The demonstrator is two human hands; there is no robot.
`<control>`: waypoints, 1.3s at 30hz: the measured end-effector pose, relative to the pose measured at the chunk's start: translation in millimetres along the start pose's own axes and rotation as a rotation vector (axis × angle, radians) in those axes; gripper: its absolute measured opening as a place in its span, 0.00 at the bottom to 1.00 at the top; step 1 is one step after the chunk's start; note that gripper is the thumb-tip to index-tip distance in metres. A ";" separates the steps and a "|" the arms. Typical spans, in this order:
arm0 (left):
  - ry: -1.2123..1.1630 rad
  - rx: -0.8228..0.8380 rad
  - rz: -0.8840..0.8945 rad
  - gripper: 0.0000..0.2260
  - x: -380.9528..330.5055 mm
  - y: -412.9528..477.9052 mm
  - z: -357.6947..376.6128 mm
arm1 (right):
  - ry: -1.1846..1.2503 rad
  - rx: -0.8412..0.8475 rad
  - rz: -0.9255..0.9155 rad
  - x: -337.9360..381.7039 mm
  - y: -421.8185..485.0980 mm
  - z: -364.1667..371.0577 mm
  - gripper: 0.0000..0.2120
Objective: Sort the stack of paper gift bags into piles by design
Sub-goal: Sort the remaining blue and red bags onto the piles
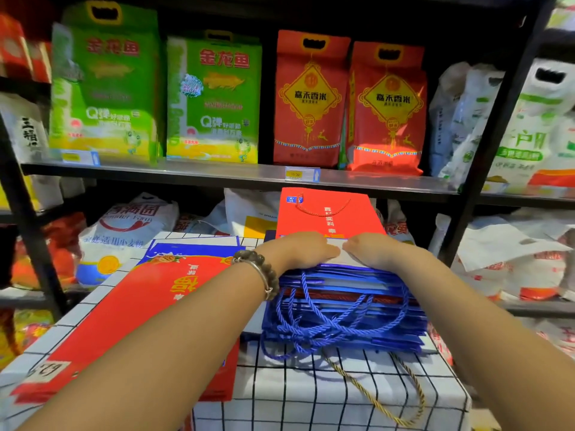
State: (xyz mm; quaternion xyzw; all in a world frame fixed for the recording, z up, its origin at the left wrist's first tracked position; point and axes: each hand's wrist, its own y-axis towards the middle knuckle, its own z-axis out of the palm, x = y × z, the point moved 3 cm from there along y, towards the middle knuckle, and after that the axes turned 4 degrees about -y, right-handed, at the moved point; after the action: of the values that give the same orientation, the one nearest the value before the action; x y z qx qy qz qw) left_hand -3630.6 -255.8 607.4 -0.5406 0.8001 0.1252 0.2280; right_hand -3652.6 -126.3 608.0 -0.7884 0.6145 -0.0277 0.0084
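Note:
A thick stack of flat paper gift bags [348, 309] with blue edges and tangled blue cord handles lies on the checked tablecloth [311, 396]. Both hands rest on its top: my left hand [298, 248] and my right hand [378, 251] press down side by side, fingers curved over a white top sheet. A red gift bag [329, 213] with a red cord lies flat beyond the hands, at the far end of the stack. To the left lies a large red bag [130, 309] on top of a blue one [189, 248].
A gold cord handle [389, 396] trails over the table's front. Black metal shelves [217, 174] stand behind, with green rice bags [214, 98] and red rice bags [311, 101] above and white sacks [130, 225] below.

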 end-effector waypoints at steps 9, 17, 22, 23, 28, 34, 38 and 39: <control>-0.485 -0.653 0.167 0.12 3.7 -75.5 -53.1 | -0.021 -0.389 -0.103 31.8 -27.6 -76.2 0.13; -0.032 -0.503 -0.256 0.17 110.6 -162.1 -8.5 | 0.327 -0.580 -0.479 145.7 -86.9 -27.0 0.11; 0.353 -0.426 -0.611 0.17 162.9 -204.8 25.7 | 0.157 -0.177 -0.547 208.3 -97.0 67.6 0.20; 0.341 -0.449 -0.621 0.17 166.7 -210.5 30.5 | 0.122 -0.080 -0.527 212.4 -98.3 85.6 0.23; 0.214 -0.461 -0.547 0.22 169.4 -227.5 42.9 | 0.184 0.007 -0.489 213.9 -106.2 123.7 0.36; 0.135 -0.358 -0.436 0.24 161.3 -249.8 49.1 | 0.344 -0.415 -0.315 203.2 -130.4 130.7 0.24; 0.123 -0.372 -0.406 0.25 157.5 -255.2 57.0 | 0.321 -0.247 -0.350 182.4 -130.6 125.2 0.14; 0.117 -0.384 -0.411 0.25 157.9 -255.5 57.8 | 0.295 -0.257 -0.350 175.7 -130.5 120.0 0.12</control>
State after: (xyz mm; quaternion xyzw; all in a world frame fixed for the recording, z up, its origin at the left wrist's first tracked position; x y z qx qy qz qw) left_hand -3430.9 -455.7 490.3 -0.7309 0.6473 0.1943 0.0954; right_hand -3477.0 -267.2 500.3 -0.8647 0.4618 -0.0652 -0.1864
